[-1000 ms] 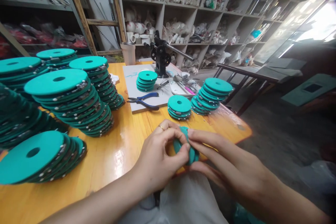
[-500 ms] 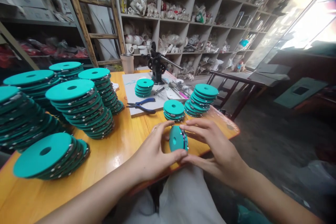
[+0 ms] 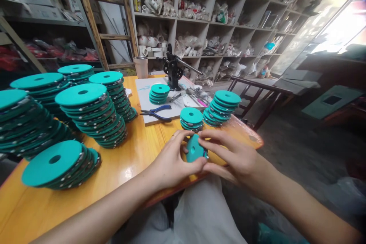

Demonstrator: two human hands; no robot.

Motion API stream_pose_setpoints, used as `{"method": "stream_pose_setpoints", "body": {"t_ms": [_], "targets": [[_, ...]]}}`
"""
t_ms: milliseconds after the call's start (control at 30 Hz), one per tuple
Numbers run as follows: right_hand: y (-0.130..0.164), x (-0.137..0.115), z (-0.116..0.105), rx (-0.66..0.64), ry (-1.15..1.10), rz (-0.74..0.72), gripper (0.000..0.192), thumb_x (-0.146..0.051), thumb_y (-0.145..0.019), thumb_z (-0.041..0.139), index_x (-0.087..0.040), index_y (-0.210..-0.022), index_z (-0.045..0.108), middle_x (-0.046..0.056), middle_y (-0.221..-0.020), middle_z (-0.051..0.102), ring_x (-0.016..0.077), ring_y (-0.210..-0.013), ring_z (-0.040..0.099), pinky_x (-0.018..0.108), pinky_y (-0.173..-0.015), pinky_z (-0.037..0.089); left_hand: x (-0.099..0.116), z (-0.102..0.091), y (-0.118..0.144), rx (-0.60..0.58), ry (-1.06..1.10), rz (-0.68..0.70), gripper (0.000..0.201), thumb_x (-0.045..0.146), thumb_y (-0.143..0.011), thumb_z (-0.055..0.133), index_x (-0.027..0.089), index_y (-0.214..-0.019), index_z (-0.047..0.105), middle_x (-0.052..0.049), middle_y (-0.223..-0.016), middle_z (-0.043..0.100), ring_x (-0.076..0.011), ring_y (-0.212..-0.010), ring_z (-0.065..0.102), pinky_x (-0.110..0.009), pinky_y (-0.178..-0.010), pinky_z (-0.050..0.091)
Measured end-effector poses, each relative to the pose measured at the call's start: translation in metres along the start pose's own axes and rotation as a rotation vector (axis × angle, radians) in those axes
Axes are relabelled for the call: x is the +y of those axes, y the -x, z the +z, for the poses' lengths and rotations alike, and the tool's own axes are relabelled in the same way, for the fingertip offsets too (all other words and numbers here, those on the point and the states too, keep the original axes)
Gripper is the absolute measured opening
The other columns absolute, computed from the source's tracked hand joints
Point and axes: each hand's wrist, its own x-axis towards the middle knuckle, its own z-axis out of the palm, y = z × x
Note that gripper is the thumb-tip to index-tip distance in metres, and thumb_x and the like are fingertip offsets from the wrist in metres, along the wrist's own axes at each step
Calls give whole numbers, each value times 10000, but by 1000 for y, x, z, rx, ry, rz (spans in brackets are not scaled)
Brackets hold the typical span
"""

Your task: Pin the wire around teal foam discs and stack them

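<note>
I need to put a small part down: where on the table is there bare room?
Bare wood on the table shows between the tall green stack, the pliers and the left hand; a smaller patch lies at the right corner, beyond the right hand. The left side, packed with stacks, is crowded.

Near the far edge of the orange-yellow wooden tabletop [image 3: 137,152] stand a tapered pinkish-beige cup [image 3: 140,67] and a black metal device [image 3: 173,70] (its grey rod [image 3: 190,66] slants right); blue-handled metal pliers [image 3: 153,113] lie at the flat grey board [image 3: 144,99]'s near left corner.
</note>
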Motion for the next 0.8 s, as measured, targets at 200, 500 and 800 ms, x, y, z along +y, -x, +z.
{"method": "stream_pose_setpoints", "body": {"t_ms": [200,500,800], "targets": [[2,3,-6,11,-132,79,639,-531,-938,542,-119,-1413,425,169,-1416,375,228,-1358,374,389,-1119,413,3,-13,-1,-11,276,-78,556,371,-772,679,129,-1253,540,-138,-1159,618,-228,-978,607,-402,-896,500],[-10,34,9,107,-80,351,441,-348,-1015,419,-156,-1411,399,114,-1413,399,206,-1338,383,440,-1140,370,40,-39,16,-142,469,55,614,519,-735,745,193,-1240,620,-107,-1274,605,-274,-1209,531,-387,-1035,422],[-26,58,47,-70,-36,308,459,-353,-962,449,-146,-1371,422,135,-1371,426,241,-1289,411,451,-1111,385,38,-42,52,-181,594,119,491,443,-819,690,281,-1276,613,-59,-1361,568,-246,-1289,491,-310,-1056,410]]}}
